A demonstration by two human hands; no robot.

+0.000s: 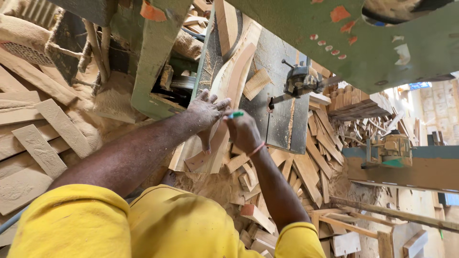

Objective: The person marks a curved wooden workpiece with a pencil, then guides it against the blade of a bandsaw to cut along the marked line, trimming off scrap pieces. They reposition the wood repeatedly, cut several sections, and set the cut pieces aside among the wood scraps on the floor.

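Curved wooden template (228,81) lies on a plank (210,143) on the band saw table (282,119); left hand (206,111) spread flat, pinning it; right hand (243,130) pinches green pen (235,114) at its edge; best to press firmly, keep the tip tight against the curve.

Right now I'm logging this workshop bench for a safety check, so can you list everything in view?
Curved pale wooden template piece: one, tan, on the saw table under the left hand.
Grey metal bandsaw table: one, grey, centre.
Green bandsaw housing: one, green with orange patches, top right.
Black blade guide: one, above the table.
Wooden offcuts: many, tan, heaped right of and below the table.
Flat dusty boards: several, pale, left.
Green marker: one, in the right hand.
Left hand: flat on the curved piece.
Right hand: gripping the marker.
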